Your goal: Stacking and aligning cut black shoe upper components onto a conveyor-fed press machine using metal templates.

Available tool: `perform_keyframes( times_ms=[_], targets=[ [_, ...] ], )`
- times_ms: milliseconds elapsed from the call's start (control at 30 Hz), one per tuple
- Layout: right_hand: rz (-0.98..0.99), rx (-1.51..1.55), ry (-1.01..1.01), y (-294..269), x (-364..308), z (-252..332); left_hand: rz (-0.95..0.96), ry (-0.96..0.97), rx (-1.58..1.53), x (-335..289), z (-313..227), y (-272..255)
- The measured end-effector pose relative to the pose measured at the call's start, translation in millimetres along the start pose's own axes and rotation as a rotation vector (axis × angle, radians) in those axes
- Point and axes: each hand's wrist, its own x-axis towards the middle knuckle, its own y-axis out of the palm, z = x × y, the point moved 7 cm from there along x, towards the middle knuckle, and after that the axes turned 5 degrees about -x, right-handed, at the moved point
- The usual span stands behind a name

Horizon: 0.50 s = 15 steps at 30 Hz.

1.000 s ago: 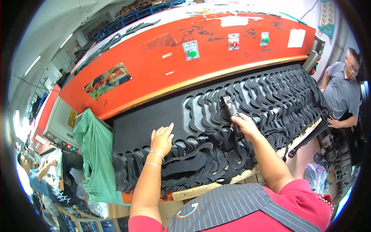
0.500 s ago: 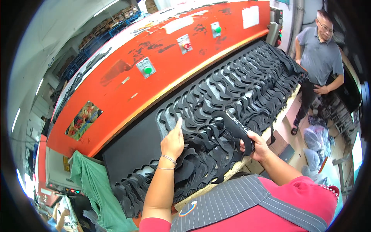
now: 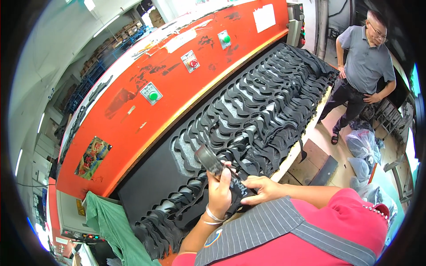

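Close in front of my body I hold a stack of black curved cut-out pieces (image 3: 211, 160) between both hands. My left hand (image 3: 218, 193) is closed round its middle, fingers and thumb pointing up along it. Toward its near end my right hand (image 3: 262, 189) grips it from the right, thumb on top. Pale specks or marks show along the stack's edge. Beyond and below it, rows of similar wavy black pieces (image 3: 266, 115) cover the bed of a large orange machine (image 3: 128, 99), with grey material showing between them.
Green and red buttons (image 3: 193, 63) sit on the machine's front panel. A green cloth (image 3: 113, 230) hangs at the lower left. At the right a person in a grey shirt (image 3: 366, 62) stands with hands at the waist, near clear plastic bags (image 3: 361, 144) on the floor.
My left hand has drawn back from pointing over the rows and now grips the stack. My right hand has brought the stack left and nearer to me. The view has shifted slightly.
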Motion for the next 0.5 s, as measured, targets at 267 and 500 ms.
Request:
perform_keyframes(
  times_ms=[267,500],
  targets=[
    [0.240,-0.291,-0.019,35,-13,-26,0.191,0.008,1.013,-21,-37,-4],
    [0.002,-0.756,-0.053,-29,-4,3,-0.018,0.063,1.901,-46,-131,-89]
  ],
)
